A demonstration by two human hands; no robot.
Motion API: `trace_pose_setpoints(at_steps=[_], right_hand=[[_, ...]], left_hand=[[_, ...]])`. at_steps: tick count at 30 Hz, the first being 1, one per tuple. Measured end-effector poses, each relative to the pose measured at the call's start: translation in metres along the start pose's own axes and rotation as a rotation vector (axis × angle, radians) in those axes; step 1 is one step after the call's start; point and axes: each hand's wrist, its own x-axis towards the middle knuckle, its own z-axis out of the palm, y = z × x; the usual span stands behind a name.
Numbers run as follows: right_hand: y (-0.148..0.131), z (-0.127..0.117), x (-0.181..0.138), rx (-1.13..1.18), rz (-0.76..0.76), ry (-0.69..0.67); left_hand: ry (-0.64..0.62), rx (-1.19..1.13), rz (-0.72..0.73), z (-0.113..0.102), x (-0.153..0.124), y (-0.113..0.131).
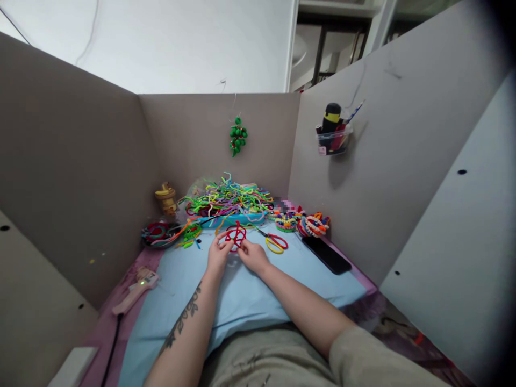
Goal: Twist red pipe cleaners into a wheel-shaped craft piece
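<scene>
Both hands meet over a light blue cloth [189,285] in the middle of the desk. My left hand [218,253] and my right hand [252,255] pinch a red pipe-cleaner shape [236,235] between their fingertips, holding it just above the cloth. The shape is a small loop with crossing strands. Behind it lies a heap of coloured pipe cleaners [226,200].
Scissors with red and yellow handles [274,242] lie right of the hands, a black phone [326,254] further right. A pink glue gun [135,290] rests at the left. Finished coiled pieces [312,224] sit by the right panel. Grey panels enclose the desk.
</scene>
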Motion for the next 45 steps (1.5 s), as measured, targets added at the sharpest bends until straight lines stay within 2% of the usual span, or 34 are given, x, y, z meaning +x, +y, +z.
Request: trace_pose_setpoints(at_steps=[4, 8, 10, 12, 15, 17, 23, 26, 29, 33, 37, 41, 43, 45], right_hand=[[-0.001, 0.000, -0.005, 0.026, -0.135, -0.035], [-0.010, 0.001, -0.014, -0.071, -0.447, -0.149], [-0.015, 0.001, -0.016, -0.076, -0.498, -0.168], [-0.017, 0.001, -0.014, -0.025, -0.367, -0.096], [-0.013, -0.001, -0.007, 0.061, -0.040, 0.049], [-0.009, -0.001, -0.002, 0.081, 0.081, 0.071], [-0.006, 0.003, 0.000, 0.040, 0.079, 0.068], [-0.007, 0.003, -0.004, 0.088, -0.056, 0.025], [-0.012, 0.000, -0.010, 0.124, -0.324, -0.083], [-0.025, -0.002, -0.018, 0.054, -0.673, -0.202], [-0.040, -0.003, -0.030, 0.051, -0.937, -0.309], [-0.051, -0.010, -0.043, 0.188, -1.023, -0.454], [-0.054, -0.017, -0.043, 0.267, -0.978, -0.535], [-0.052, -0.026, -0.034, 0.356, -0.857, -0.554]], left_hand=[[0.069, -0.006, 0.028, -0.002, 0.001, 0.001], [0.116, -0.042, 0.062, -0.007, 0.004, 0.000], [0.133, -0.060, 0.057, -0.008, 0.005, -0.001], [0.140, -0.071, 0.040, -0.010, 0.006, -0.001], [0.132, -0.085, 0.004, -0.009, 0.006, -0.001], [0.117, -0.089, -0.016, -0.007, 0.005, 0.000], [0.053, -0.072, -0.036, 0.000, 0.000, 0.004], [0.064, -0.070, -0.013, -0.001, -0.001, 0.004], [0.078, -0.092, 0.013, -0.004, 0.001, 0.002], [0.070, -0.104, -0.024, -0.008, 0.004, 0.000], [0.111, -0.109, -0.012, -0.010, 0.005, 0.002], [0.162, -0.109, 0.006, -0.012, 0.006, 0.005], [0.177, -0.103, 0.008, -0.014, 0.007, 0.005], [0.184, -0.106, 0.013, -0.015, 0.008, 0.004]])
